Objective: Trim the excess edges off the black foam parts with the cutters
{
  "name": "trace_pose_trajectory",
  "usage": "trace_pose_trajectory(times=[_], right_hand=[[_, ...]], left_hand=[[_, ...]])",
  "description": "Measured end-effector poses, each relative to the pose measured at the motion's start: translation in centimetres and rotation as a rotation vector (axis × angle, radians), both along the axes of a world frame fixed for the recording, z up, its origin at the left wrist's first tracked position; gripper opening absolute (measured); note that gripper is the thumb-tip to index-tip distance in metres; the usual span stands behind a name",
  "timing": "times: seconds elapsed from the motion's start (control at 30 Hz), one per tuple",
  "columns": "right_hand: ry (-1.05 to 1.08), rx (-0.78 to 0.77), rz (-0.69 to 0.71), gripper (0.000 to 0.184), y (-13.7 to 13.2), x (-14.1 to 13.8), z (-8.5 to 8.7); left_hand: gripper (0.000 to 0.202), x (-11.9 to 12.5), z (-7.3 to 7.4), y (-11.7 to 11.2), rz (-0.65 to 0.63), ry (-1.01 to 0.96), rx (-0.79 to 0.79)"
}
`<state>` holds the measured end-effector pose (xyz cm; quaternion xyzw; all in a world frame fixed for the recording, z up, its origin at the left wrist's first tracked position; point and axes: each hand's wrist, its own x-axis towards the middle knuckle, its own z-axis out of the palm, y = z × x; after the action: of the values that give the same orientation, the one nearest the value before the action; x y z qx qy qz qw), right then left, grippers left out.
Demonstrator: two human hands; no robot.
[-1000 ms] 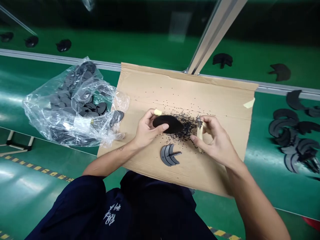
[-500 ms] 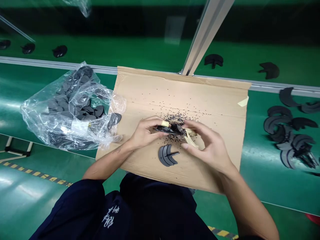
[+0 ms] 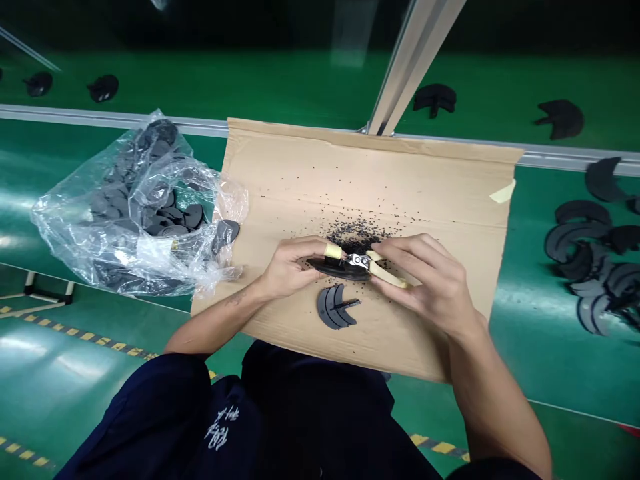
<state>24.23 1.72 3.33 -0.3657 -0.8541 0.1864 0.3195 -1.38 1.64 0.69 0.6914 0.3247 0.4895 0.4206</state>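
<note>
My left hand (image 3: 293, 272) is shut on a flat black rubber-like piece (image 3: 336, 269), holding it edge-on above a cardboard sheet (image 3: 300, 173). A beige wrap covers one left fingertip. My right hand (image 3: 423, 283) grips small beige-handled cutters (image 3: 383, 269), whose metal jaws sit at the black piece's edge. Black crumbs (image 3: 355, 233) lie in a heap on the cardboard just beyond my hands. Below my hands, a stack of curved black pieces (image 3: 335, 308) rests on the sheet. The jaw tips are partly hidden.
A clear plastic bag (image 3: 125, 213) full of black pieces lies left of the cardboard, with one loose piece (image 3: 225, 235) at its mouth. More black pieces (image 3: 590, 243) lie to the right on the green bench. An aluminium upright (image 3: 410, 67) rises behind.
My right hand has moved left and brought the cutters' jaws onto the black piece's edge. My left hand has turned the piece flatter. The view has shifted slightly.
</note>
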Motion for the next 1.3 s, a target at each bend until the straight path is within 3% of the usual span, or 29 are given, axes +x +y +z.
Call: trace_pose_trajectory(times=[0.47,0.63,0.73,0.83,0.93,1.03,1.1,1.2,1.3], right_hand=[[-0.063,0.046,0.002,0.038,-0.6,0.1,0.4],[-0.095,-0.017,0.014,0.033,-0.5,0.0,0.6],[0.027,-0.076,0.048,0.029,-0.3,-0.2,0.4],[0.142,-0.165,0.001,0.029,-0.1,0.1,0.1],[0.133,-0.065,-0.136,0.035,0.3,0.8,-0.8],[0.012,0.121,-0.219,0.035,0.9,1.5,-1.9],[-0.057,0.182,-0.249,0.033,1.1,1.8,-2.6],[-0.102,0.198,-0.309,0.033,1.2,2.1,-3.0],[-0.126,0.193,-0.370,0.034,1.0,2.6,-3.2]], left_hand=[[0.019,-0.3,0.2,-0.3,0.039,0.073,0.051],[0.022,0.0,-0.4,-0.3,0.050,0.030,0.052],[0.026,0.4,-0.5,-0.7,0.055,0.029,-0.038],[0.032,-0.1,1.2,-1.3,0.063,0.098,-0.214],[0.035,-2.3,4.6,-0.5,-0.049,0.220,-0.246],[0.046,-5.4,8.1,3.6,-0.116,0.458,-0.085],[0.044,-7.2,9.3,8.5,-0.003,0.702,0.098],[0.039,-8.6,8.4,16.7,0.199,0.995,0.219],[0.040,-8.8,6.2,22.8,0.274,1.112,0.082]])
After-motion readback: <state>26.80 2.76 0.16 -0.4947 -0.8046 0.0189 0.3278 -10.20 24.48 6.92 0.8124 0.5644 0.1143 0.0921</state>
